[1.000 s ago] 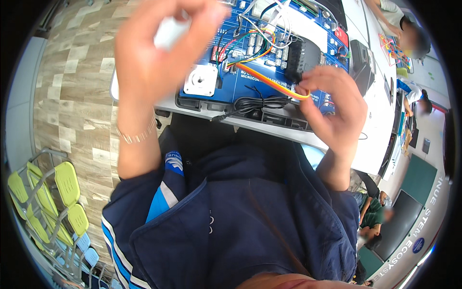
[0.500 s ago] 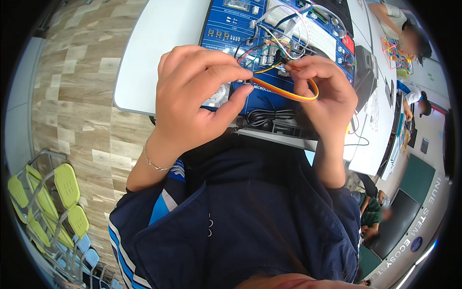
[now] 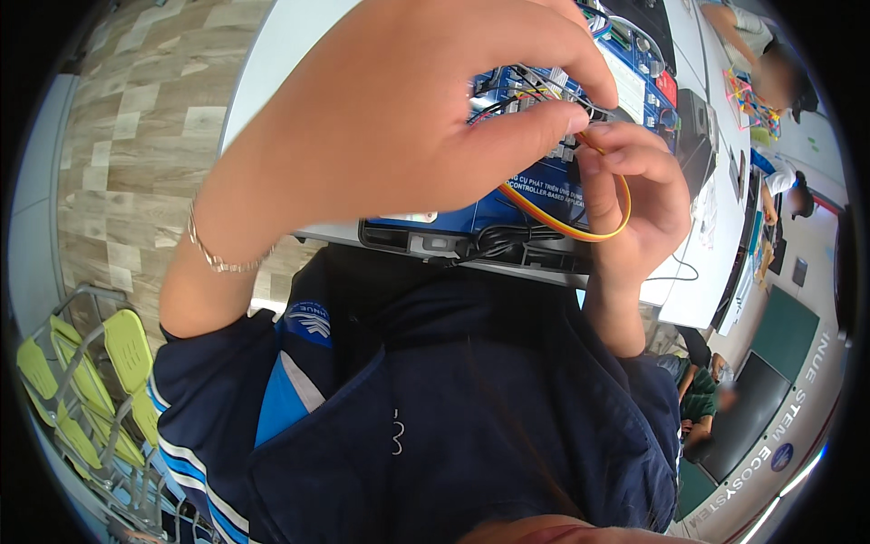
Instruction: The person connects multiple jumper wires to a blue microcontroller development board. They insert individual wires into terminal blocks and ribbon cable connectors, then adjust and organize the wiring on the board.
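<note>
A thin ribbon of orange, yellow and red jumper wires [image 3: 573,230] loops below my hands. My right hand [image 3: 645,195] pinches one end of it between thumb and fingertips. My left hand [image 3: 426,118] reaches across from the left, thumb and forefinger closing on the wire ends just by the right fingertips. The exact contact is small and partly hidden. Beneath both hands lies a blue electronics training board [image 3: 553,186] with many wires and connectors. My left hand covers much of it.
A bundled black cable [image 3: 512,241] lies in the board's black case along the near edge. A dark box-shaped device [image 3: 696,136] stands at the right on the white table [image 3: 693,299]. Green chairs [image 3: 127,349] stand at the left. Other people sit further right.
My left hand has moved right and up, off the ribbon's other end, to my right fingertips. My right hand has shifted slightly right and down, still pinching the wires.
</note>
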A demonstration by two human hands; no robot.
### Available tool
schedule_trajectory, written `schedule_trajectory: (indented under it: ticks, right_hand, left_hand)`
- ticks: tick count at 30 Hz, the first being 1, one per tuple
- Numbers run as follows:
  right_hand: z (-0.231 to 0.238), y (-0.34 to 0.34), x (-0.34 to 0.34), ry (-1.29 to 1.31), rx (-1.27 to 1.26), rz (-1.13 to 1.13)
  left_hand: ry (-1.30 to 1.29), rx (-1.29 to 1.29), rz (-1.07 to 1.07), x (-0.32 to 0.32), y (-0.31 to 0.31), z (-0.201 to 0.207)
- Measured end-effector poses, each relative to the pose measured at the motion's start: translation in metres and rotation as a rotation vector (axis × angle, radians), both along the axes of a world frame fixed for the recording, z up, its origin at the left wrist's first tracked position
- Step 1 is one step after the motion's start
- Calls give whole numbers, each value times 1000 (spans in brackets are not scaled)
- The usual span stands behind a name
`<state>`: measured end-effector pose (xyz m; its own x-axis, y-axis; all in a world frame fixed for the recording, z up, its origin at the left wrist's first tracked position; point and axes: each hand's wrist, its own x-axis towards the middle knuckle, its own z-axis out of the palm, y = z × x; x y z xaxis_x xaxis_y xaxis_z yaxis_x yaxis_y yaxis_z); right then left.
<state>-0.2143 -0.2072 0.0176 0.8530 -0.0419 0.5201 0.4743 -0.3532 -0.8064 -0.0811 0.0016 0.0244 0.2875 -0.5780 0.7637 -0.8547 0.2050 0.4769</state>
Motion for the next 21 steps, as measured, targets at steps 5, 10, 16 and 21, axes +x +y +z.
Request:
schedule_trajectory:
  ticks: [5,10,16,21]
  right_hand:
    - [-5,4,-1,-89,9,-15]
    - [-6,2,2,-170,-88,17]
    - [-7,5,2,-171,-68,27]
    - [-7,12,0,-56,82,-47]
  left_hand:
    - [179,34,-308,19,-2,1]
    - [103,13,-299,19,-9,-8]
    - [142,-18,-284,19,-12,-16]
    - [249,-5,-259,18,-9,-14]
